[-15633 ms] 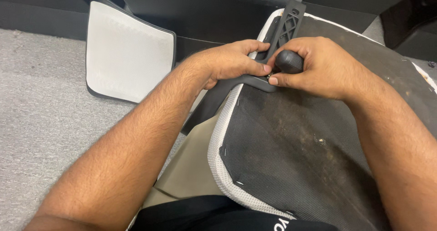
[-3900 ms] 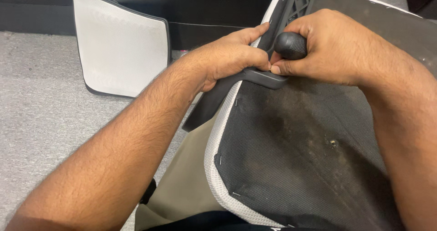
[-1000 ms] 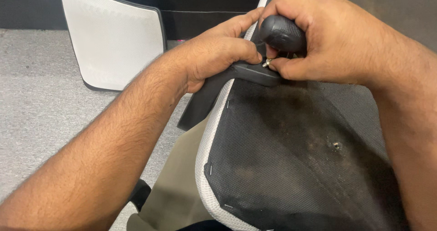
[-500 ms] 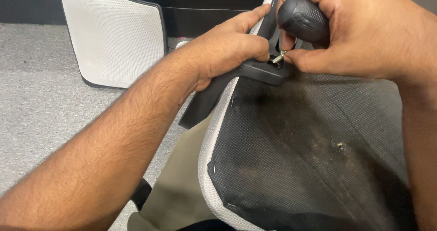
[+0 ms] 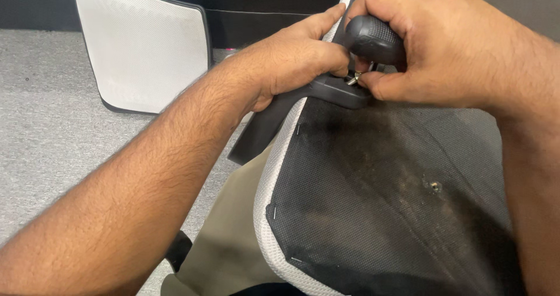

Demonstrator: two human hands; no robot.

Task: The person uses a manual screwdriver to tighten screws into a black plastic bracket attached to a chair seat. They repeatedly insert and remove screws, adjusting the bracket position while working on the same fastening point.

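Against the upturned seat base (image 5: pixel 379 202) on my lap, my right hand (image 5: pixel 449 57) closes around the black tool handle (image 5: pixel 373 39), its tip at a small metal screw (image 5: pixel 352 79) on the black bracket (image 5: pixel 335 90). My left hand (image 5: pixel 291 62) clamps that bracket. Compared with earlier, the handle now sits lifted, exposing the screw

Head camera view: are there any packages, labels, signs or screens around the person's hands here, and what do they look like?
None in view: no package, label, sign or screen.
Left hand: grips a black armrest bracket at the seat's edge.
Right hand: holds a black rounded tool handle over a small metal screw.
Upturned chair seat: black fabric underside, white mesh rim.
White mesh panel: on grey carpet, upper left.
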